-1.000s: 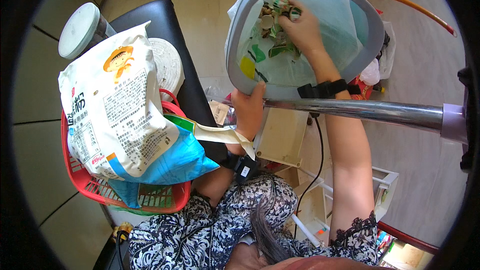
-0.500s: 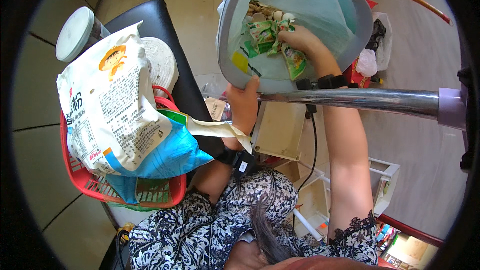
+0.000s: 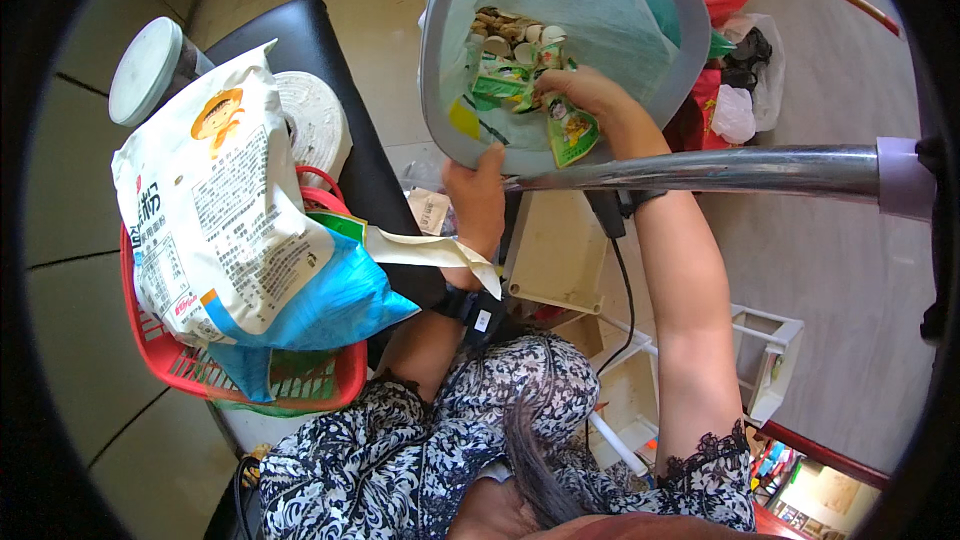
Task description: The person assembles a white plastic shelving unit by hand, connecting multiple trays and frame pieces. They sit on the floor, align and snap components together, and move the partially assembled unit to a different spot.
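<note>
A grey-rimmed trash bin [image 3: 433,60] with a pale green liner is tilted toward me at the top of the view. My left hand [image 3: 477,208] grips its near rim, thumb on top and the other fingers mostly hidden. Inside the bin, my right hand [image 3: 592,100] is closed on a green snack wrapper [image 3: 572,136], which hangs below the fingers. Other green wrappers [image 3: 494,86] lie beside it. Eggshells [image 3: 553,34] and brown scraps [image 3: 500,22] rest deeper in the liner.
A shiny metal pole [image 3: 720,168] crosses above my right forearm. At left, a white and blue flour bag [image 3: 215,200] sits in a red basket [image 3: 350,380] by a black seat [image 3: 310,45]. Plastic bags [image 3: 735,115] lie right of the bin. A cream drawer [image 3: 555,250] stands below it.
The bin has shifted a little to the left. My right hand has moved left with it, still holding the wrapper. My left hand keeps its grip on the rim.
</note>
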Available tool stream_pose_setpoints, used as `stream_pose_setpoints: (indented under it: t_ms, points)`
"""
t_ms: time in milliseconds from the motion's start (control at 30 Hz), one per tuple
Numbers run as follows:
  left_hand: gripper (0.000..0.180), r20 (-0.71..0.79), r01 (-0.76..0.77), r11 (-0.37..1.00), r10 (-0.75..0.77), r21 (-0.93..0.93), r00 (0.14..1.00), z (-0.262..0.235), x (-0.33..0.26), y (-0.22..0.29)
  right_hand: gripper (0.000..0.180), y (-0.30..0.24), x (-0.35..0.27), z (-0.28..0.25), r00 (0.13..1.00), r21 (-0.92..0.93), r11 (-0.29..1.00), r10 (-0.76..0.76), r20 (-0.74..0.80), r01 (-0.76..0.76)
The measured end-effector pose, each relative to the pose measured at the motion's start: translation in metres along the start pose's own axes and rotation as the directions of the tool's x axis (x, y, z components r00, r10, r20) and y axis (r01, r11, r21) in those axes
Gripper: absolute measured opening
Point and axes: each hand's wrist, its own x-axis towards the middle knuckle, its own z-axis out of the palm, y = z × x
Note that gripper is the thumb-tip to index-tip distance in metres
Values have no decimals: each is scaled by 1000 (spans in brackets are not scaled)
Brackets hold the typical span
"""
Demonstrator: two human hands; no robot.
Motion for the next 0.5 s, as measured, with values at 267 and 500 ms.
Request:
stream_pose_setpoints:
  t_ms: [267, 500]
  points:
    - [17, -74, 13, 994, -21, -110, 997, -4, 18, -18, 27, -8, -20, -44, 915, -59, 942, -335, -226, 330]
    - [20, -408, 193, 981, -184, -19, 894, -22, 14, -35, 24, 13, -74, -60, 945, 203, 924, -306, -118, 324]
